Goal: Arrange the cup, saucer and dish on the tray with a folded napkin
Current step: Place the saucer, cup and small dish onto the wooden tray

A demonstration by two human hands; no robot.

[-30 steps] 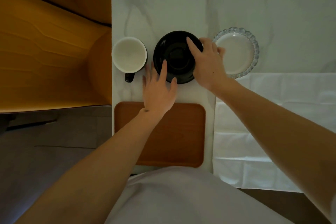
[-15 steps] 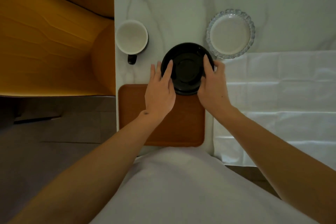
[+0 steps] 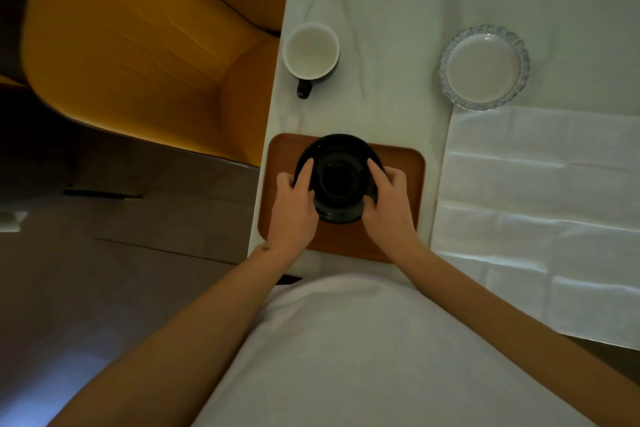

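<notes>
Both hands are on the black saucer [image 3: 338,177] and it sits over the left half of the wooden tray [image 3: 398,191] — whether its foot already rests on the wood or hangs just above it cannot be told from this angle. The left hand [image 3: 294,204] curls around the saucer's left rim, fingers closed on the edge with one finger lying up along the dark surface; the right hand [image 3: 388,201] mirrors it on the right rim, fingers wrapped narrow around the edge. So the step in hand looks to be the placing of the saucer, the first piece to reach the tray. The white cup [image 3: 310,51] with its dark handle stands on the marble table [image 3: 381,10] beyond the tray, near the table's left edge, well apart from the hands. The scalloped glass dish [image 3: 485,68] stands farther right, its near rim touching or just overlapping the far edge of the white napkin [image 3: 540,204], which lies spread out, creased but not folded, just beside the tray's right side. The next move likely calls for letting the saucer settle flat and releasing both rims, then reaching forward for the cup — its handle points toward the person, which should make it easy to take — and setting it in the saucer's centre well.
</notes>
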